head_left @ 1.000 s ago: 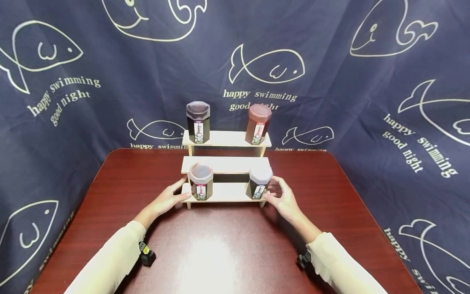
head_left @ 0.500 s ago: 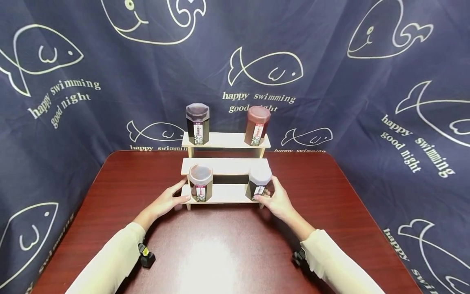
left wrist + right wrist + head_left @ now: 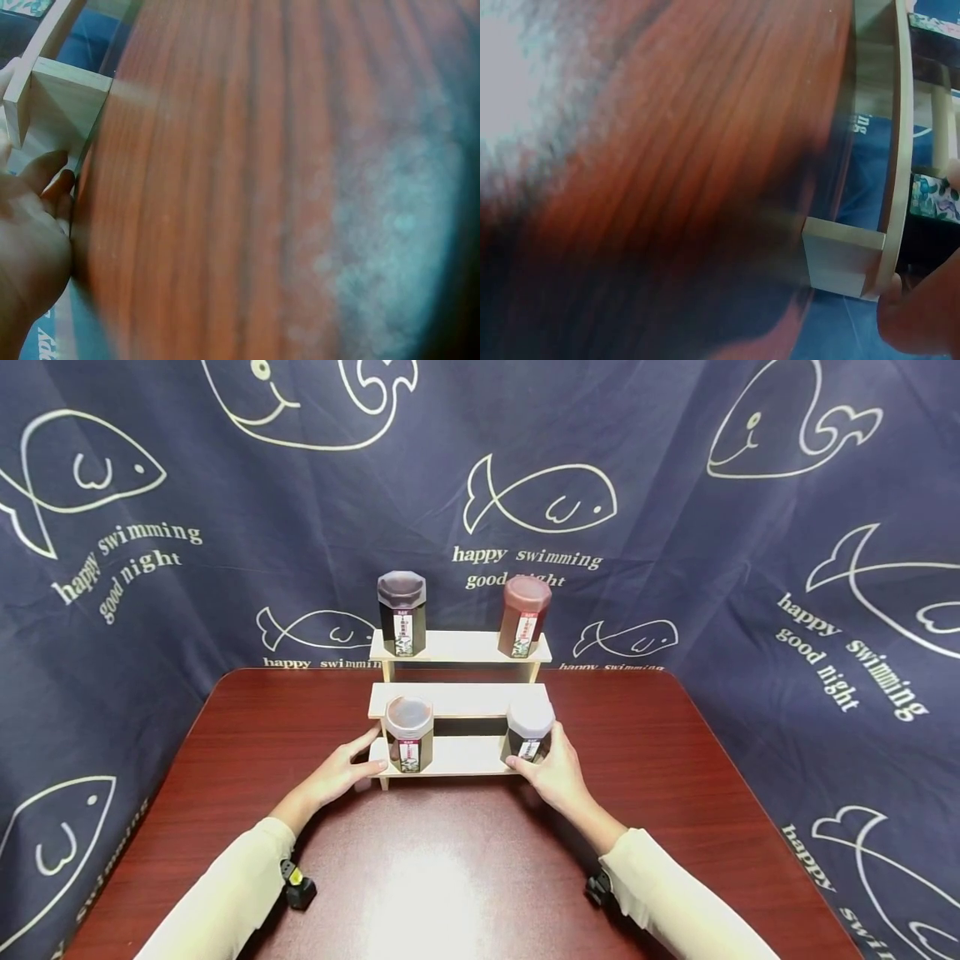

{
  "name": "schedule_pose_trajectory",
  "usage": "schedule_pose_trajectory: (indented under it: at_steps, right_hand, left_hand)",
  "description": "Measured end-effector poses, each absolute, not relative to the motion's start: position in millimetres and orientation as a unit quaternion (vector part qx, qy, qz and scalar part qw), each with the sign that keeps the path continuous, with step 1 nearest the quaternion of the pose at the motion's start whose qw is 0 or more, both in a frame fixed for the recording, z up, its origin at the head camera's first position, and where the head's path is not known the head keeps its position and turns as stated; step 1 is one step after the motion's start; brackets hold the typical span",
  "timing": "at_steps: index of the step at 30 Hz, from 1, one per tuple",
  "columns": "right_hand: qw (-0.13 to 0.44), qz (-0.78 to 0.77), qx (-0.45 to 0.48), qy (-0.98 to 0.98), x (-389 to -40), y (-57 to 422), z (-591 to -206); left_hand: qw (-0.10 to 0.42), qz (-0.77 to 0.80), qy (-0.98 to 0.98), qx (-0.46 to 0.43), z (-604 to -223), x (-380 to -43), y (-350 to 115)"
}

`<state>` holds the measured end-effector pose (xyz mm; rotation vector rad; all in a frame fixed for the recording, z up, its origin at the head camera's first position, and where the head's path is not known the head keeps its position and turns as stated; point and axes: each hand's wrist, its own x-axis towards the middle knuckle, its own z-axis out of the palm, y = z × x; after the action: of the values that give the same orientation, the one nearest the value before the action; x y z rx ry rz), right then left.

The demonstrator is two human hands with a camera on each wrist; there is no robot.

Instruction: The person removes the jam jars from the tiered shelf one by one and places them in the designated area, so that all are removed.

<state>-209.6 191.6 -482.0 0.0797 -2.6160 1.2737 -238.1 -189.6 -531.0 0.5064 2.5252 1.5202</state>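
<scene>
White-lidded jar (image 3: 528, 732) stands near the right edge of the bottom shelf (image 3: 468, 755), right hand (image 3: 557, 770) curled round it, left hand (image 3: 334, 772) holding the shelf's left end; jar probably rigid, heavyish, slick, best gripped mid-body.

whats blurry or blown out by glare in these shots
Head view: white glare washes out the near middle of the table, the wooden stand looks fairly crisp, and small print on the white-lidded jar can't be read; left wrist view: hazy glare at right, wood grain soft; right wrist view: bright glare at upper left, grain streaky, dark patch at lower left, perhaps shadow.
</scene>
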Motion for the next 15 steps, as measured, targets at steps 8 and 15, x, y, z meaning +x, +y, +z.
schedule_pose_trajectory:
  at_steps: [8,15]
  right_hand:
    - [0.121,0.433,0.021,-0.893,-212.0,194.2,-480.3]
    - [0.126,0.430,0.013,-0.894,-212.4,195.0,-481.2]
  left_hand:
    - [0.069,0.503,0.843,0.178,-530.8,-237.2,-190.4]
    - [0.076,0.497,0.848,0.167,-529.6,-237.2,-190.1]
